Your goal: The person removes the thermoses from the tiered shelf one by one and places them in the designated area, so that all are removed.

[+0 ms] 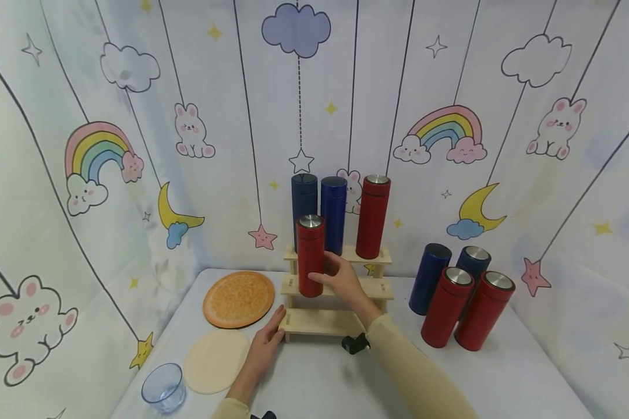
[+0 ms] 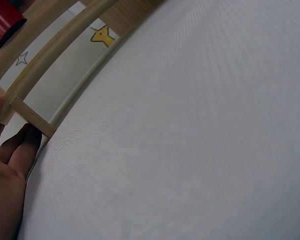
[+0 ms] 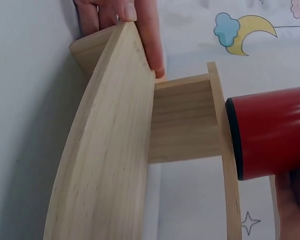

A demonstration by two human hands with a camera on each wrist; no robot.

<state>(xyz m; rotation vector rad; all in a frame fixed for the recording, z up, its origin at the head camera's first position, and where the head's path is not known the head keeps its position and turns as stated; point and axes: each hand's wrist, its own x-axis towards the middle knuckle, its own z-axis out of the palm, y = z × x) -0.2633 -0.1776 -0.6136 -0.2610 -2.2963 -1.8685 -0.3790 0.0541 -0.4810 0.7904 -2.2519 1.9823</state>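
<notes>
My right hand (image 1: 343, 282) grips a red thermos (image 1: 311, 256) low on its body, with the thumb across its front. The thermos stands upright at the left part of the middle step of a wooden three-step stand (image 1: 320, 323). In the right wrist view its dark base (image 3: 235, 140) meets the step's board or lies very close to it. My left hand (image 1: 264, 346) rests its outstretched fingers against the stand's left end, at the lowest step. On the top step are two blue thermoses (image 1: 334, 215) (image 1: 305, 201) and another red thermos (image 1: 373, 218).
Several thermoses, red (image 1: 447, 308) (image 1: 484, 311) and blue (image 1: 430, 279) (image 1: 478, 256), are grouped on the table at right. To the left lie an orange-brown patterned disc (image 1: 239, 298), a pale round disc (image 1: 216, 361) and a clear glass (image 1: 163, 389). A printed curtain (image 1: 215, 75) hangs behind.
</notes>
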